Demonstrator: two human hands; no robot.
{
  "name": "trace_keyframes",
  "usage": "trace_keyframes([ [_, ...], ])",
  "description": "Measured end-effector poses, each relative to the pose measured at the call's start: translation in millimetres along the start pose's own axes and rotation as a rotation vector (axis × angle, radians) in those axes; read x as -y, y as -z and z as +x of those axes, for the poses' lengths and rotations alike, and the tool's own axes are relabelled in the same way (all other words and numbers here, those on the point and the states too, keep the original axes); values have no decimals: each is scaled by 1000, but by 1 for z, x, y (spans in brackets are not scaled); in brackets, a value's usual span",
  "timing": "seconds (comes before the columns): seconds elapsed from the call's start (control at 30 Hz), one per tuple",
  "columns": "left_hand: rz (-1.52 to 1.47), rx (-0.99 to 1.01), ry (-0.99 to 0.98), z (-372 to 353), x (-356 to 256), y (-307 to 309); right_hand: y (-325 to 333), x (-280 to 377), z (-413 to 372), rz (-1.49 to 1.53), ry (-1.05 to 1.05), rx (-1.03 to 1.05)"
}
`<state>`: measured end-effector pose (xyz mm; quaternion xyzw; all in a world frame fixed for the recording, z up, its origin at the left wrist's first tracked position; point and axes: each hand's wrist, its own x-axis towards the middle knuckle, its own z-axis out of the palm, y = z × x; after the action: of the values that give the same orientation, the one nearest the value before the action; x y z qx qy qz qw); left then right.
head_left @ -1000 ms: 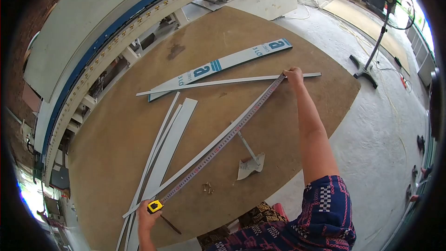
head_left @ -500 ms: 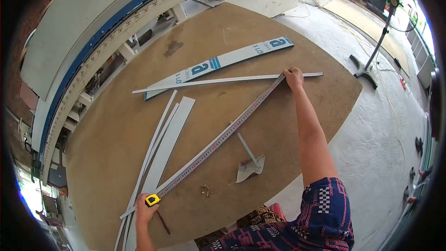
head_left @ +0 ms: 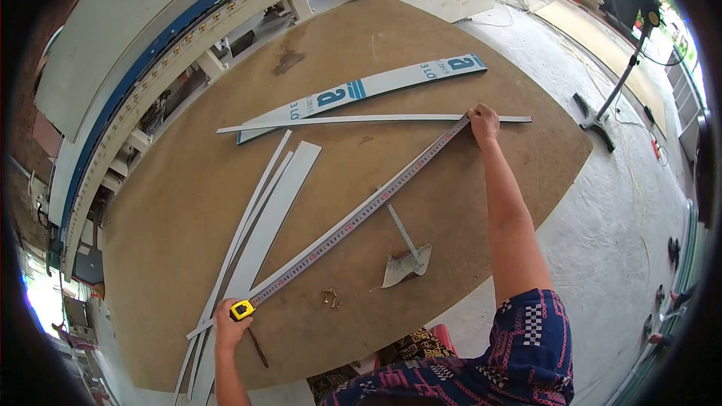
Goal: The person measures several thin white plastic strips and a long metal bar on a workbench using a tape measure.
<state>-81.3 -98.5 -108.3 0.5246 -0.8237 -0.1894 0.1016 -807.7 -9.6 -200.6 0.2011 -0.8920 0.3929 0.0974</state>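
My left hand (head_left: 229,323) is closed around the yellow tape measure (head_left: 241,310) at the lower left. The extended blade (head_left: 350,227) runs diagonally up along a narrow white strip (head_left: 380,194). At its far end my right hand (head_left: 483,121) pinches the blade and the strip's tip. Just beyond that hand, a long thin strip (head_left: 353,119) crosses a printed white panel (head_left: 361,94). Several pale strips, including a wide one (head_left: 278,214), lie at the left, partly under the measured strip near my left hand.
All this lies on a brown board (head_left: 421,150). Near its front edge are several small screws (head_left: 331,298), a dark pencil-like stick (head_left: 258,349) and a scrap piece (head_left: 407,265) with a thin strip. A large machine (head_left: 150,68) stands behind, a black stand (head_left: 617,83) at right.
The view has shifted slightly, so the board and pieces appear moved a little. Both hands keep the same hold on the tape measure and strip.
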Motion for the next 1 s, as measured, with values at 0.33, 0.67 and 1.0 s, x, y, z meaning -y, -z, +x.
trace_keyframes([
  [0.33, -34, 30, -6, 4, -7, 3, 5, 6, -4, -5, -84, 49],
  [0.67, -151, 44, 2, 4, 15, 1, -26, -59, 37, -181, 101, 256],
  [1.0, -16, -79, 155, -39, 86, 43, -27, -68, 47, 50, 293, 228],
])
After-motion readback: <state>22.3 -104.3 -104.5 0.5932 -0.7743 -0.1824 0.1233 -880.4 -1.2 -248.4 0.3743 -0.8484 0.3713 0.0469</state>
